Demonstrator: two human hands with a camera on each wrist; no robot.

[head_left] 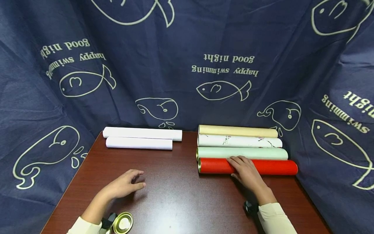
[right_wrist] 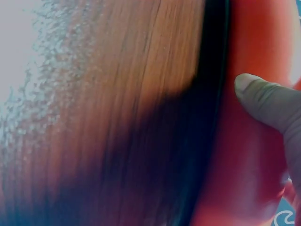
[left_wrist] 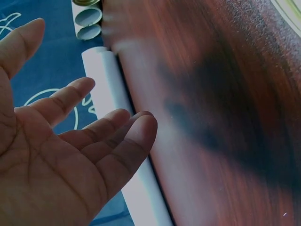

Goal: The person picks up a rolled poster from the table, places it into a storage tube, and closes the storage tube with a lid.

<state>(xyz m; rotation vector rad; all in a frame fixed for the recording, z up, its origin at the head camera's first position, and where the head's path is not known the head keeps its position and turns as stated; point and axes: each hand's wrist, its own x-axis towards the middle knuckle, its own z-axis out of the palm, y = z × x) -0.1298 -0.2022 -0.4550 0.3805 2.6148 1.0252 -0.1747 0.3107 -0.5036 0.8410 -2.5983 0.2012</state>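
My right hand [head_left: 246, 171] grips the red cardboard tube [head_left: 276, 167], fingers over its top and thumb against its near side. In the right wrist view, the thumb [right_wrist: 263, 99] lies on the red surface; the other fingers are mostly out of sight. Behind this tube lie a pale green tube [head_left: 242, 153], a white flower-patterned tube [head_left: 245, 141] and a cream tube [head_left: 233, 130], side by side. My left hand [head_left: 122, 186] hovers over the table at left, fingers loosely bent and holding nothing, apart from the two white paper rolls [head_left: 140, 132] beyond it.
Round gold-rimmed lids [head_left: 123, 223] lie by the left wrist at the table's front. The dark brown table [head_left: 175, 182] stretches between the hands. A navy curtain [head_left: 181, 48] with fish drawings hangs behind and along both sides.
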